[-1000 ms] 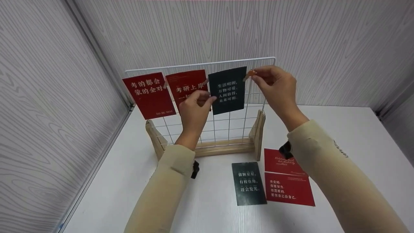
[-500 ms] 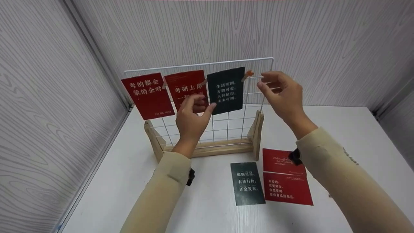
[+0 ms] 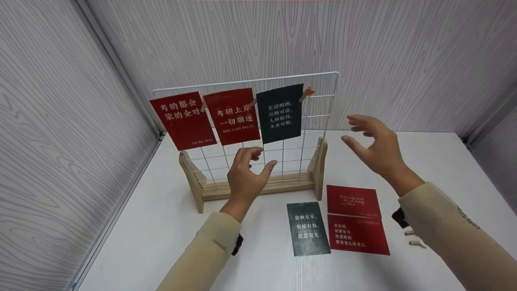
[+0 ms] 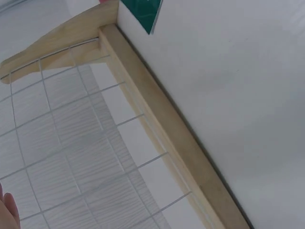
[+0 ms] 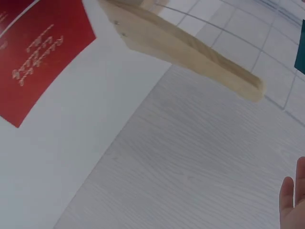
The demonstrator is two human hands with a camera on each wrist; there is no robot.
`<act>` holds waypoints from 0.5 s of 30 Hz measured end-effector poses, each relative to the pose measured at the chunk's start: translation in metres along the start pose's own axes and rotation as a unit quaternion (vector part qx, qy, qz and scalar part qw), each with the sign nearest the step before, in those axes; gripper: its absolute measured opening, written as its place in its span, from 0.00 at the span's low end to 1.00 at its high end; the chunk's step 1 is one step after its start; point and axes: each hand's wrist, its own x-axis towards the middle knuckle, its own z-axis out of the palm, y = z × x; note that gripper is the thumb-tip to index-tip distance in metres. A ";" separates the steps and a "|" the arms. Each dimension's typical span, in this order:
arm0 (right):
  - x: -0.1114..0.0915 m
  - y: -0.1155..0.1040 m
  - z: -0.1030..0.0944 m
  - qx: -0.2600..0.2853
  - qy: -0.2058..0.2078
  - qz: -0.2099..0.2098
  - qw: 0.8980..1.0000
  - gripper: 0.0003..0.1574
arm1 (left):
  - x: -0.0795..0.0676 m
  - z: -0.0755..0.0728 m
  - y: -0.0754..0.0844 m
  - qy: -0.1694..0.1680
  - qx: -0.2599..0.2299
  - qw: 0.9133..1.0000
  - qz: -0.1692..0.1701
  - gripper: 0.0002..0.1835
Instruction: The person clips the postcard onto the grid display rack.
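Note:
A white wire grid (image 3: 282,155) stands upright in a wooden base (image 3: 258,189). Along its upper part hang a red card (image 3: 188,127), a second red card (image 3: 238,135) and a dark green card (image 3: 281,131). A small clip with an orange top (image 3: 307,93) sits at the green card's right edge. My left hand (image 3: 248,178) is in front of the grid below the cards, fingers loosely bent and nothing held. To the right of the grid, my right hand (image 3: 377,151) is in the air with its thumb and fingers apart, holding nothing.
On the white table lie a green card (image 3: 309,238), a red card (image 3: 357,242) and another red card (image 3: 351,196) behind it. Small wooden clips (image 3: 416,243) lie by the right sleeve. A wood-grain wall (image 3: 404,68) rises behind the table.
My right hand has let go of the clip on the green card and drawn back to the right and down. My left hand has left the green card's edge and moved down.

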 end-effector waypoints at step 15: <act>-0.075 0.065 -0.015 -0.042 -0.066 0.069 0.995 0.32 | -0.057 0.028 -0.002 -0.075 0.025 0.997 -0.026 0.19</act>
